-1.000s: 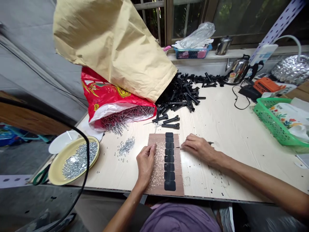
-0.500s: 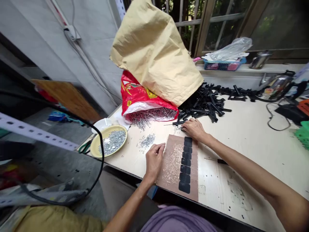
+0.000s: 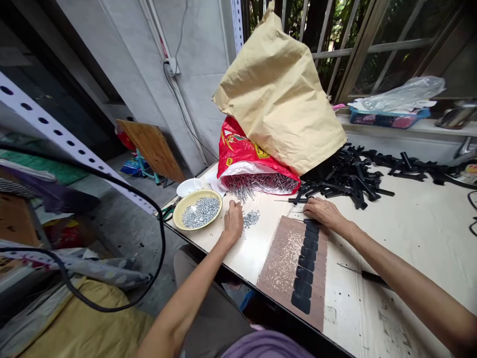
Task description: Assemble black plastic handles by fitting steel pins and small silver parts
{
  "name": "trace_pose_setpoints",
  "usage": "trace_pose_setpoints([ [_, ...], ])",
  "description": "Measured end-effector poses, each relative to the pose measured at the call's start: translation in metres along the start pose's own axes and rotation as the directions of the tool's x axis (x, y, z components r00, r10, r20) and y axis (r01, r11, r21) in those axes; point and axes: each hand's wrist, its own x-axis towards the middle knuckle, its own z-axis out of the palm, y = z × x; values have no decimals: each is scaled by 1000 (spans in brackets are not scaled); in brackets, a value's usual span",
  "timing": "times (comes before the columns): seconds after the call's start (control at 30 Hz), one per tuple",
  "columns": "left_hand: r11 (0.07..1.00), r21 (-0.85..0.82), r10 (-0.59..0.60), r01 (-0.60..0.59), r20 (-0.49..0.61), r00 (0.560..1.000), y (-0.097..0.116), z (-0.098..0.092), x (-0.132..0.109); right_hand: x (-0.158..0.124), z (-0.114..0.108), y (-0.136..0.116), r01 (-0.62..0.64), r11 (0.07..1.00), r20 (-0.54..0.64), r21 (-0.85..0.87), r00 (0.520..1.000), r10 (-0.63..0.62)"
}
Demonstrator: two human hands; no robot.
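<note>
My left hand [image 3: 234,221] rests at the left edge of a small pile of tiny metal pieces [image 3: 252,219], its fingers bent together; whatever is between them is hidden. To its left, a yellow dish [image 3: 178,215] holds many more shiny metal pieces. At the far end of a brown board [image 3: 274,271], my right hand [image 3: 325,213] has its fingers closed over a black plastic part, mostly covered by the hand. A thin metal pin lies by those fingertips. Along the board runs a row of flat black pieces [image 3: 304,274].
A red bag [image 3: 238,144] of metal pins lies under a tan sack [image 3: 279,94]. Behind my right hand is a heap of black plastic parts [image 3: 354,174]. A thin-shafted tool with a black handle [image 3: 374,278] lies by my right forearm. A white bowl [image 3: 189,187] stands behind the dish.
My left hand has moved left, from the board's edge to the small metal pile. My right hand stays near the board's far end. The view has swung left.
</note>
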Motion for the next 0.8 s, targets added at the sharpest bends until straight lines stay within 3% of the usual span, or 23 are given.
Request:
trace_pose_setpoints([
  [0.2, 995, 42, -88, 87, 38, 995, -7, 10, 20, -21, 7, 0, -37, 993, -243, 108, 968, 62],
  [0.4, 999, -19, -49, 49, 25, 998, -6, 5, 29, -43, -26, -20, 72, 926, -536, 369, 831, 149],
  [0.47, 979, -192, -67, 69, 21, 998, 3, -3, 26, -48, -36, -36, 94, 911, -573, 402, 802, 170],
  [0.5, 929, -355, -91, 102, 46, 995, 9, -7, 23, -50, -40, -45, 103, 905, -578, 413, 797, 173],
  [0.53, 808, -564, -126, 169, 114, 985, 17, -12, 19, -52, -44, -55, 112, 898, -577, 426, 798, 174],
  [0.57, 621, -739, -137, 262, 226, 964, 27, -17, 13, -53, -48, -65, 122, 889, -571, 442, 802, 174],
  [0.6, 419, -837, -75, 353, 356, 932, 37, -23, 6, -55, -51, -75, 131, 879, -562, 459, 809, 173],
  [0.67, 110, -866, 68, 488, 496, 865, 57, -32, -8, -57, -58, -93, 132, 862, -534, 490, 826, 177],
  [0.73, -35, -828, 167, 559, 547, 821, 73, -39, -21, -59, -63, -106, 116, 853, -502, 509, 845, 185],
  [0.8, -88, -799, 216, 595, 567, 795, 84, -43, -31, -61, -65, -113, 93, 856, -483, 508, 854, 194],
])
